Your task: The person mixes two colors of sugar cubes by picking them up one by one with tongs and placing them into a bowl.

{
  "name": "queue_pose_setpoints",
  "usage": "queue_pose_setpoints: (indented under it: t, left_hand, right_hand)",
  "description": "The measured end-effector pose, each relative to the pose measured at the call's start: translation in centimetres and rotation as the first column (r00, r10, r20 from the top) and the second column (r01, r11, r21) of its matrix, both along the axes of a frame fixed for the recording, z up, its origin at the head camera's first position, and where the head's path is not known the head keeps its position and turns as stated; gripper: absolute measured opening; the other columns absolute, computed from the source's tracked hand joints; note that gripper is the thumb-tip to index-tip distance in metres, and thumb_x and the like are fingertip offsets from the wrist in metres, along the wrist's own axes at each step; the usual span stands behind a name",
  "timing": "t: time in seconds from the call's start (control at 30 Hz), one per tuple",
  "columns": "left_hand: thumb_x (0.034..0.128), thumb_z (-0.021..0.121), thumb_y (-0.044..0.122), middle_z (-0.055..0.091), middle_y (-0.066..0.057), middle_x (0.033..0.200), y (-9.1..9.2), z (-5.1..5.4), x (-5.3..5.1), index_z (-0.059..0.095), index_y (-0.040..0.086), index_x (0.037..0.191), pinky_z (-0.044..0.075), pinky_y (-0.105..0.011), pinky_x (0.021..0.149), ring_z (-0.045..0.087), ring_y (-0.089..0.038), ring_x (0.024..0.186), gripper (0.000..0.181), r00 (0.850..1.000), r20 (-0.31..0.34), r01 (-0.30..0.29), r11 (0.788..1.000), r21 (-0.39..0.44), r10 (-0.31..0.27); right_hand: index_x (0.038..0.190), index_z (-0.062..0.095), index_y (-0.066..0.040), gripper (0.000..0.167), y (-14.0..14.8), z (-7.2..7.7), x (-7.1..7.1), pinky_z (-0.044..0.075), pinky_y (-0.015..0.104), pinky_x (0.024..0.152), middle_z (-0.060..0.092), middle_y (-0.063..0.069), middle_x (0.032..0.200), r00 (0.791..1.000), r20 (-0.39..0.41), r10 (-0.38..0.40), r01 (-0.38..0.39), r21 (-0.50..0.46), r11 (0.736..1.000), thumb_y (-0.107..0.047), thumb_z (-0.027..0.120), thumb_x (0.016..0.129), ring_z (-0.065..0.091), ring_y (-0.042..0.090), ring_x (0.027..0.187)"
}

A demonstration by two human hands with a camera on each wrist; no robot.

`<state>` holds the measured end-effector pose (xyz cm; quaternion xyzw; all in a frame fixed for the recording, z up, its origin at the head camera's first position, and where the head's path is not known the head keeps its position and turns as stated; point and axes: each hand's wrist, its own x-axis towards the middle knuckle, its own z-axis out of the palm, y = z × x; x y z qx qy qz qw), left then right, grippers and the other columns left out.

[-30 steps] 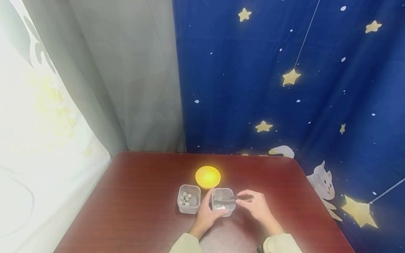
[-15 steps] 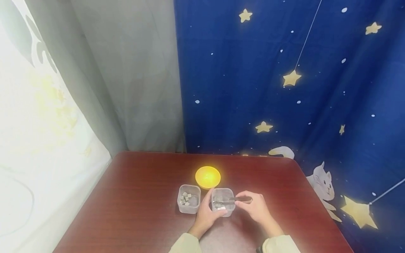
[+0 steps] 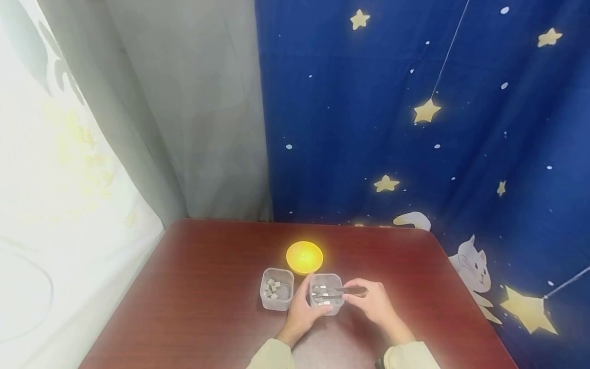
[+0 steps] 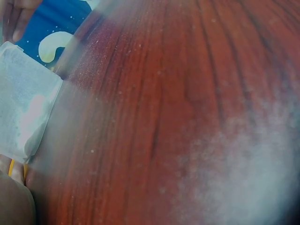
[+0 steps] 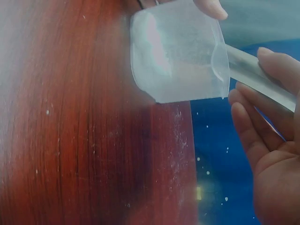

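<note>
starry blue curtain [image 3: 332,102] is the biggest thing on my head feed, back and right. next the table [image 3: 207,266]: dark red, visible wood grain, rounded far corners, pale glare patch at the near side. both wrist feeds give me mostly that grain, a bit hazy. room's left side: white curtain [image 3: 50,195], washed out, with faint yellow blotches, then grey curtain [image 3: 198,102] up to the blue. light sleeves [image 3: 412,355] come in over the near edge.

left hand [image 3: 299,308] has the clear container [image 3: 338,307] gripped, thumb along its near side; i can't tell if the base is on the wood. right hand [image 3: 374,300] pinches metal tongs [image 5: 258,77], legs slightly apart, ends inside that container; can't tell if they touch anything. second tub [image 3: 275,305] on the table, just left of the left hand. yellow bowl [image 3: 304,258] beyond both, also on the table. smallest: pale cubes [image 3: 272,287] bunched in the second tub, white pieces [image 3: 324,302] in the gripped one, partly hidden by the tongs.
</note>
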<state>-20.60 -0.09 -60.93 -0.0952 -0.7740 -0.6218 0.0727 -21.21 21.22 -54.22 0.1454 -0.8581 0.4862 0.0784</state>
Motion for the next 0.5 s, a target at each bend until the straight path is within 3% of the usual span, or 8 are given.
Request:
queue_pose_setpoints:
  t: [0.2, 0.5]
  left_hand:
    - [0.0670, 0.088, 0.037, 0.046, -0.002, 0.145, -0.05, -0.08, -0.01, 0.036, 0.013, 0.150, 0.031, -0.049, 0.108, 0.044, -0.023, 0.131, 0.101, 1.000, 0.000, 0.003, 1.000, 0.002, -0.003]
    - [0.0661, 0.087, 0.040, 0.046, -0.001, 0.145, -0.18, 0.07, 0.07, 0.036, 0.014, 0.150, 0.031, -0.049, 0.109, 0.044, -0.023, 0.131, 0.102, 1.000, 0.003, 0.002, 1.000, -0.003, -0.002]
  right_hand:
    - [0.087, 0.074, -0.016, 0.018, -0.23, 0.00, 0.02, 0.056, 0.027, 0.060, 0.073, 0.004, 0.089, 0.998, 0.034, -0.050, 0.050, 0.001, 0.999, -0.016, 0.085, 0.073, 0.070, 0.013, 0.070]
    - [0.087, 0.074, -0.020, 0.017, -0.10, -0.21, 0.27, 0.057, 0.028, 0.062, 0.072, 0.000, 0.087, 0.998, 0.024, -0.066, 0.067, -0.066, 0.996, -0.014, 0.084, 0.074, 0.070, 0.014, 0.071]
